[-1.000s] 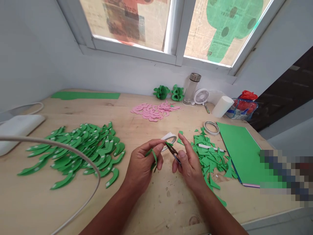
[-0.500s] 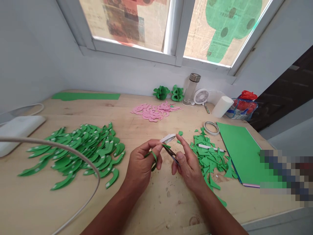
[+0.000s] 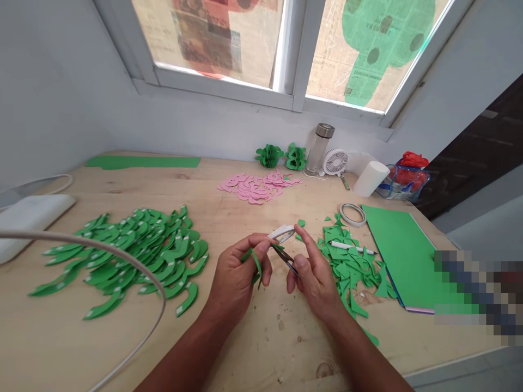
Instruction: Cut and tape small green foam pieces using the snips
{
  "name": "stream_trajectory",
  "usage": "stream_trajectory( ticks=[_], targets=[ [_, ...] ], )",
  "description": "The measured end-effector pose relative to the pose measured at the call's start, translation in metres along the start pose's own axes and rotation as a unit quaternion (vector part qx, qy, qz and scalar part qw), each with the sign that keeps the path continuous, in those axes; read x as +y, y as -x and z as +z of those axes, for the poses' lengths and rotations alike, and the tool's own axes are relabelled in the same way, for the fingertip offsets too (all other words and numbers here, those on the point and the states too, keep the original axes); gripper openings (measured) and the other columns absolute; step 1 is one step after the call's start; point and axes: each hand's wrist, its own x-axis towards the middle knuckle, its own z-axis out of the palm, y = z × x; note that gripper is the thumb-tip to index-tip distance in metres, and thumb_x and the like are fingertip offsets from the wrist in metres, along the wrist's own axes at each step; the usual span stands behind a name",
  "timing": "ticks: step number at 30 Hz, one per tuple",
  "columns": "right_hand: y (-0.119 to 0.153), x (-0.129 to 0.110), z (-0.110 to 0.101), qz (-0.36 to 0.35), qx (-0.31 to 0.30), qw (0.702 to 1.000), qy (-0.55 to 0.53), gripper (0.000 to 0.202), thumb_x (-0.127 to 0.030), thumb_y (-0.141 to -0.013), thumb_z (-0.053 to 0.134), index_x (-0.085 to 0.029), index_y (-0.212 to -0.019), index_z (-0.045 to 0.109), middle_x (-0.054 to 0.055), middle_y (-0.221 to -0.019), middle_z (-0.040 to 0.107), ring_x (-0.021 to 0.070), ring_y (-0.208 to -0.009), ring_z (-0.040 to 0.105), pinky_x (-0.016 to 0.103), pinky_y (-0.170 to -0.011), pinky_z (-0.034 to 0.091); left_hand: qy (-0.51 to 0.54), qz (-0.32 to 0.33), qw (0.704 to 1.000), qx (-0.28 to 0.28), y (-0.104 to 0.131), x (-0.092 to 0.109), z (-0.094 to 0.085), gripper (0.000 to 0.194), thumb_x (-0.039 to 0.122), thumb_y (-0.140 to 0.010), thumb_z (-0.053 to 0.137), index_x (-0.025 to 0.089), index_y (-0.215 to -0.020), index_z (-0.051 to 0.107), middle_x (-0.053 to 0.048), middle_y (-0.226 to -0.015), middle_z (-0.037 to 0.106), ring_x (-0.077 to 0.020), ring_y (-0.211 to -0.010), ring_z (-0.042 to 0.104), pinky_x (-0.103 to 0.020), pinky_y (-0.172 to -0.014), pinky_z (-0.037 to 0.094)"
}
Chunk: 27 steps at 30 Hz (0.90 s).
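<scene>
Near the middle of the table my left hand (image 3: 235,272) pinches a curved strip of green paper (image 3: 257,261). My right hand (image 3: 318,277) is closed on a pair of dark scissors (image 3: 284,255), whose tips reach the fingers of my left hand. A white roll of tape (image 3: 288,234) sits between the hands, touching my right index finger. My left fingers hide part of the paper and of the roll. To the left spreads a heap of curved green paper pieces (image 3: 134,245) bearing small white tape patches. Green paper scraps (image 3: 347,267) lie beside my right hand.
A marker (image 3: 351,247) lies on the scraps, near another tape roll (image 3: 353,214) and green sheets (image 3: 408,256). Pink paper pieces (image 3: 253,188) lie farther back. A bottle (image 3: 321,149) and small fan (image 3: 335,161) stand by the wall. A cable (image 3: 134,261) arches across the left foreground.
The green paper strip in my left hand has turned slightly, and its hanging end looks narrower. Both hands stay in nearly the same place, with the scissors still held.
</scene>
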Motion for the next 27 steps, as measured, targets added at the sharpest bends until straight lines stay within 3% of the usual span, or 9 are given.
stream_trajectory(
  ticks=[9,15,19,24,27],
  targets=[
    [0.005,0.002,0.001,-0.059,0.001,0.998,-0.009,0.061,-0.046,-0.089,0.041,-0.02,-0.141,0.021,-0.005,-0.054,0.053,0.0114,-0.048,0.047,0.024,-0.05,0.038,-0.033,0.005,0.999,0.007,0.0,-0.002,0.0,0.014,0.03,-0.082,0.056,0.017,-0.08,0.058,0.005,-0.04,0.049,-0.0071,-0.039,0.037,-0.021,-0.046,0.027],
    [0.003,0.003,0.0,-0.096,0.111,0.988,-0.048,0.067,-0.048,-0.083,0.048,-0.021,-0.139,0.022,-0.003,-0.064,0.05,0.0119,-0.054,0.047,0.024,-0.051,0.039,-0.057,0.016,0.998,0.017,0.001,-0.006,0.002,0.016,0.031,-0.08,0.057,0.016,-0.084,0.06,0.005,-0.042,0.049,-0.0075,-0.04,0.037,-0.021,-0.046,0.027],
    [0.002,0.003,0.004,-0.07,0.135,0.988,-0.005,0.075,-0.036,-0.074,0.065,-0.028,-0.137,0.025,0.0,-0.083,0.055,0.0075,-0.051,0.045,0.021,-0.045,0.038,-0.075,0.008,0.997,0.016,0.003,-0.007,0.007,0.016,0.031,-0.076,0.061,0.016,-0.081,0.062,0.006,-0.043,0.049,-0.0074,-0.039,0.039,-0.021,-0.045,0.028],
    [0.002,0.003,0.008,-0.091,0.153,0.984,0.019,0.061,-0.024,-0.077,0.058,-0.027,-0.133,0.033,0.0,-0.083,0.059,0.006,-0.047,0.042,0.019,-0.043,0.037,-0.101,0.01,0.994,0.03,0.005,-0.007,0.015,0.016,0.031,-0.071,0.064,0.016,-0.074,0.065,0.001,-0.061,0.059,-0.0063,-0.038,0.042,-0.022,-0.043,0.03],
    [-0.002,0.005,0.001,-0.085,0.197,0.976,0.041,0.06,-0.022,-0.077,0.057,-0.024,-0.133,0.036,0.001,-0.081,0.06,0.0059,-0.045,0.039,0.019,-0.041,0.034,-0.116,0.018,0.992,0.051,0.004,-0.008,0.015,0.019,0.034,-0.072,0.063,0.016,-0.078,0.066,0.003,-0.052,0.054,-0.0076,-0.038,0.041,-0.022,-0.042,0.029]
  ],
)
